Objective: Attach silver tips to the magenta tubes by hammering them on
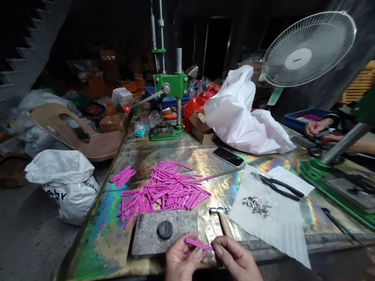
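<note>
The dim room has a staircase at ten o'clock. The worktop carries heaped pink sticks. At six o'clock, the left hand and right hand, fingers nearly closed, pinch a single pink stick between them; the right grip probably hides its end.

Tbl is glossy w/ rainbow sheen, worn in pts. Sticks look smooth, plastic, satin. Block: rough, matt, stone-like; puck dk, matt. Hammer: shiny metal hd, wood hndl. Pins: bright metal. Sheet: matt, paper/foam-like. Phone: glossy glass. Bag: crinkly, shiny plastic. Chair: smooth plastic. Far press: painted metal, rods bare.
</note>
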